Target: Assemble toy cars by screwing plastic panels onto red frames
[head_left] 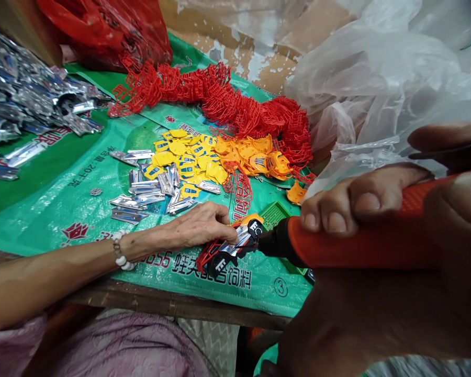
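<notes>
My left hand (204, 226), a beaded bracelet at its wrist, is closed on a small toy car (239, 242). The car lies tilted on its side, showing black wheels, a silver side piece, an orange part and a red frame. Large and close to the camera, my right hand (361, 201) wraps round an orange-red electric screwdriver (353, 243). The black nose of the screwdriver points left and meets the car's side by a wheel; its exact contact spot is too small to make out. Behind the screwdriver, a green plastic basket (273, 215) is partly hidden.
Yellow printed pieces (188, 154), orange pieces (255, 154) and silver strips (151, 191) lie on the green sheet (102, 152). Beyond them runs a heap of red frames (235, 104). More silver parts (27, 99), a red bag (113, 29) and clear plastic bags (361, 73) surround the table.
</notes>
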The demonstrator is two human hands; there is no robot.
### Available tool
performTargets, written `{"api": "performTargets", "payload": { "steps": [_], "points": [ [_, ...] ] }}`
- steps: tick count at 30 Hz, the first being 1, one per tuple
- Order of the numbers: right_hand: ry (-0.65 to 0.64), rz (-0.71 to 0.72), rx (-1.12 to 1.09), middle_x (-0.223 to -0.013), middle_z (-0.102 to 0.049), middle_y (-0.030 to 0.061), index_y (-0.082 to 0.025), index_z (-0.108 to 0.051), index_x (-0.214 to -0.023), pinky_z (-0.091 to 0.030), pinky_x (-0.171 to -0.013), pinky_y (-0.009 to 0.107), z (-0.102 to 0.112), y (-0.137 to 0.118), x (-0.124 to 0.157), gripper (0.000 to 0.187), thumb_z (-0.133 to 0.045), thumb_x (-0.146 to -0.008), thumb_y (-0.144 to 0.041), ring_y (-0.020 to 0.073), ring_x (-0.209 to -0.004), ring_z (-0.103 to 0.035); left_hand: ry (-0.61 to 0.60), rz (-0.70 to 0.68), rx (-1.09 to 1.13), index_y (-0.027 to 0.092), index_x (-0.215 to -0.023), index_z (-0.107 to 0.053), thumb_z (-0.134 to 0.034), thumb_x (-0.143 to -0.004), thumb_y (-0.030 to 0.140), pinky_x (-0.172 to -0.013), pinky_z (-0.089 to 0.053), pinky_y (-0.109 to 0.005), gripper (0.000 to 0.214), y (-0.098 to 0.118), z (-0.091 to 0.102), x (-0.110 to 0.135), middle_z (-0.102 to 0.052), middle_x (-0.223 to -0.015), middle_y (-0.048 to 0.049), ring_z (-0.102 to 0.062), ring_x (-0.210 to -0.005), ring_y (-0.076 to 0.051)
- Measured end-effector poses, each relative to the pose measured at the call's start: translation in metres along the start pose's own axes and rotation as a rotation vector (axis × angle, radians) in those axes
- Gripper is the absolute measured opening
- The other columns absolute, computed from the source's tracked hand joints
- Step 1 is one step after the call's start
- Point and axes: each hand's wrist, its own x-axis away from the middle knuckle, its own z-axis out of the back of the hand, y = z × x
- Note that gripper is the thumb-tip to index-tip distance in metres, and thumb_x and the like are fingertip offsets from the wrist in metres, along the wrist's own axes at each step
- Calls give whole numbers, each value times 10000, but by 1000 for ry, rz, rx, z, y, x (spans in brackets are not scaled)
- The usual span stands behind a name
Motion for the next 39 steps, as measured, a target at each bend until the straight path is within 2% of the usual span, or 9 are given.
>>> {"api": "performTargets", "payload": {
  "steps": [9,16,21,25,30,32,35,39],
  "points": [
    [-161,1,-56,-709,-466,-35,-295,-542,-779,-477,-546,380,9,1,0,237,-751,-697,-369,163,-585,-519,-4,-4,4,189,-719,-597,-705,-662,438,-531,-271,-296,277,-2,0,-3,-523,-638,40,-457,-640,-145],
    [-120,-22,-206,-726,-476,-57,-255,-488,-689,-491,-541,362,6,0,0,297,-783,-699,-290,124,-567,-477,-3,-6,0,186,-726,-612,-711,-661,453,-542,-270,-293,293,-4,0,-4,-529,-644,35,-457,-648,-152],
    [-192,-12,-160,-714,-485,-56,-266,-506,-717,-475,-529,362,11,3,0,245,-750,-728,-286,136,-580,-503,-4,-6,5,187,-727,-613,-710,-654,446,-539,-275,-289,286,-6,0,-4,-536,-653,30,-469,-654,-158],
    [-246,-69,-118,-736,-487,-39,-286,-544,-779,-498,-569,369,14,5,3,208,-738,-745,-354,156,-623,-522,-5,-1,6,188,-723,-604,-695,-663,425,-531,-275,-290,261,-3,0,-3,-530,-643,33,-462,-640,-149],
    [-158,-36,-99,-739,-453,-36,-302,-570,-828,-508,-576,389,12,6,4,225,-734,-743,-430,155,-592,-503,-7,4,0,184,-723,-601,-684,-654,417,-527,-271,-287,256,0,0,-2,-526,-639,29,-464,-636,-149],
    [-164,-90,-105,-744,-469,-26,-298,-586,-834,-514,-596,409,14,7,5,197,-721,-755,-418,169,-608,-519,-11,8,-5,184,-721,-605,-688,-647,413,-524,-274,-286,255,0,0,-2,-534,-638,28,-468,-633,-149],
    [-246,-184,-110,-738,-512,-14,-308,-585,-838,-524,-616,421,19,9,8,170,-715,-770,-393,196,-654,-549,-3,16,-18,185,-708,-603,-693,-634,399,-518,-282,-289,244,0,0,-3,-542,-630,29,-473,-628,-148],
    [-245,-92,-121,-712,-504,-34,-359,-577,-892,-520,-521,365,19,11,9,226,-753,-750,-379,173,-594,-527,21,14,-35,188,-702,-602,-702,-628,407,-510,-284,-294,251,0,-1,-3,-555,-626,29,-475,-622,-147]
  ]
}}
